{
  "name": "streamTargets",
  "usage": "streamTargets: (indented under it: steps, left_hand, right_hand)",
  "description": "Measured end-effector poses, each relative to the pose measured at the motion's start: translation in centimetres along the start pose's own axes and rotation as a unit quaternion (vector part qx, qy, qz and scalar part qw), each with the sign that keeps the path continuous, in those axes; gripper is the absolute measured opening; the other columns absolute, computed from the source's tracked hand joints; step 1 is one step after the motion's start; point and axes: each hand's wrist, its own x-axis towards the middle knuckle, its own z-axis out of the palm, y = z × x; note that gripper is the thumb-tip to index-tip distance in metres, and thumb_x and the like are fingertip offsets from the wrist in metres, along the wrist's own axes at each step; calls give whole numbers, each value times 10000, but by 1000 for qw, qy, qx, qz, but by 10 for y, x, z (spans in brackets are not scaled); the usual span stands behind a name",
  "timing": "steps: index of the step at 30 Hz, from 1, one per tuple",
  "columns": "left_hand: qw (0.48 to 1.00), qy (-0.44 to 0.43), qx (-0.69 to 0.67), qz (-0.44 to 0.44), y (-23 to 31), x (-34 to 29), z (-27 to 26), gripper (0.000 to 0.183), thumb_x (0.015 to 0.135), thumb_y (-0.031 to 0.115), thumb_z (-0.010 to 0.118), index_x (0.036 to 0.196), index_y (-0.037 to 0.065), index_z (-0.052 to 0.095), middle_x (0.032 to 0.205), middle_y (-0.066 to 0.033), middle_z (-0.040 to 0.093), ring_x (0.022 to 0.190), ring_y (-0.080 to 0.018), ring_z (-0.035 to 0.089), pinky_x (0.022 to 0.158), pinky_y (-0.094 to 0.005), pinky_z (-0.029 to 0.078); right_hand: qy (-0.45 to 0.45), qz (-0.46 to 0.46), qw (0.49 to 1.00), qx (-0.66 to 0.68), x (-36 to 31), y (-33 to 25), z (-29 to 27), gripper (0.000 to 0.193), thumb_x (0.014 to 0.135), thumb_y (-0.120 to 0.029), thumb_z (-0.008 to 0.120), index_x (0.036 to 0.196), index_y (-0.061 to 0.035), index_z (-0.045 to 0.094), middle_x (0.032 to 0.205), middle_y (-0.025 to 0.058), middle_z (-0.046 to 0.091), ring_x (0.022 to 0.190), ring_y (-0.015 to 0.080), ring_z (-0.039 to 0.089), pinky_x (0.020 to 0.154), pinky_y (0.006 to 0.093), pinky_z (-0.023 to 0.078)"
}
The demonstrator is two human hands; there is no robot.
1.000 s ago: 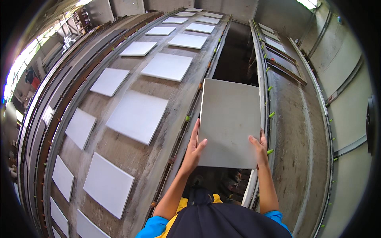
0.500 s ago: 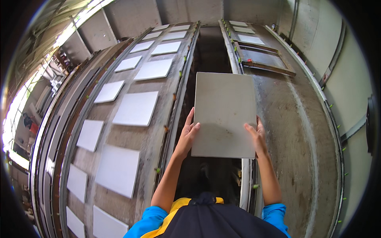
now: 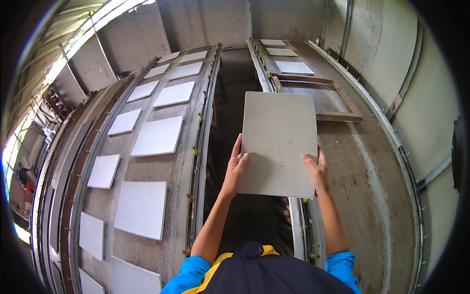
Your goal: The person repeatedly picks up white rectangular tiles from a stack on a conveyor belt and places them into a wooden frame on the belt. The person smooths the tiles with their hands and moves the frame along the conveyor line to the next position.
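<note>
Between my two hands is a flat grey rectangular board [image 3: 279,142], held upright lengthwise in front of me over the dark gap between two long tables. A few faint brown smudges mark its face. My left hand [image 3: 236,166] grips its left edge, thumb on the near face and fingers behind. On the opposite edge my right hand [image 3: 317,169] holds it the same way, its fingers partly hidden by the board. A wooden frame [image 3: 350,115] with a screen-like centre lies on the right table, partly behind the board's upper right corner.
Several white rectangular sheets [image 3: 140,209] lie in two rows on the left table [image 3: 169,171]. More white sheets [image 3: 293,67] rest at the far end of the right table [image 3: 352,196]. Green and brown pegs line the table rails. Far left, a person [image 3: 25,180] is partly visible.
The tables and sheets have shifted left and nearer in the picture, as my viewpoint moves forward along the gap. Both hands keep the same hold on the board.
</note>
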Motion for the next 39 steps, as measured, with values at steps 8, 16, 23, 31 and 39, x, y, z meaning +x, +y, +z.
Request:
streamTargets:
  steps: [8, 16, 23, 31, 39]
  left_hand:
    - [996, -73, 50, -12, -38, 152, -26, 592, 934, 139, 420, 1457, 187, 148, 1027, -31, 580, 844, -52, 505, 803, -234, 407]
    - [988, -143, 48, -20, -85, 319, -17, 581, 947, 184, 445, 1454, 181, 161, 1116, -64, 580, 971, -90, 530, 876, -255, 405]
    - [970, -226, 24, -83, -126, 416, 14, 561, 954, 157, 424, 1453, 181, 169, 1140, -81, 560, 995, -98, 505, 912, -268, 386]
    - [913, -349, 210, -2, -178, 543, 55, 400, 957, 176, 425, 1348, 100, 393, 1145, -133, 591, 1088, -224, 545, 916, -321, 415]
    - [850, -381, 320, 172, -236, 696, 51, 207, 841, 63, 557, 1039, 73, 618, 1027, -124, 625, 1076, -277, 539, 931, -377, 413]
  right_hand:
    - [51, -1, 999, 4, 126, 37, -10, 525, 792, -128, 592, 1249, -8, 363, 1105, 121, 514, 1022, 160, 510, 876, 292, 419]
    - [139, 5, 989, 60, 254, 43, -33, 478, 787, -115, 556, 1220, 2, 392, 1113, 119, 519, 1007, 189, 518, 890, 310, 416]
    - [249, 0, 968, 34, 314, 52, -68, 483, 776, -110, 545, 1214, 22, 389, 1106, 132, 510, 1000, 202, 511, 883, 326, 411]
    - [391, -8, 920, 13, 370, 63, -115, 412, 788, -114, 531, 1162, 12, 413, 1068, 120, 510, 976, 190, 507, 876, 325, 404]
    - [601, 84, 788, -105, 436, 109, -144, 566, 902, -296, 537, 1311, 30, 320, 1282, 144, 442, 1163, 222, 440, 984, 337, 328]
